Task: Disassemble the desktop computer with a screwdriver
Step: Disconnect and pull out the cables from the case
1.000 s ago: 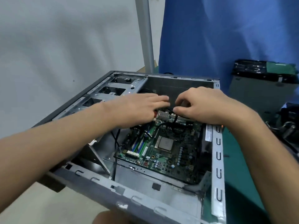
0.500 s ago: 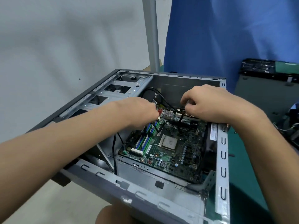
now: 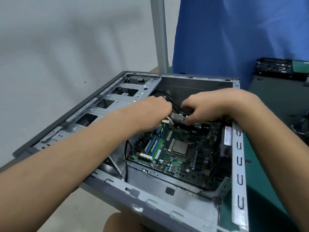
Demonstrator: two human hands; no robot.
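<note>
We find one computer case [image 3: 237, 164] lying open on the green desk [image 3: 257, 208], with one motherboard [image 3: 189, 163] inside. The right hand [image 3: 212, 106] arches down over the board's far end, its grip pinched on one grey metal part [image 3: 178, 118]. The left hand [image 3: 155, 113], knuckles up, curls just beside that part. Whether its grip holds anything we cannot tell.

The computer case [image 3: 167, 212] is dull grey metal. Inside, the motherboard [image 3: 189, 161] is dark green, with memory slots [image 3: 154, 144] striped blue and green, a silver-grey processor [image 3: 179, 146], black cables [image 3: 126, 164] and a silvery connector [image 3: 178, 118]. The tabletop [image 3: 267, 190] at right is green; the far cloth [image 3: 234, 39] is blue.
</note>
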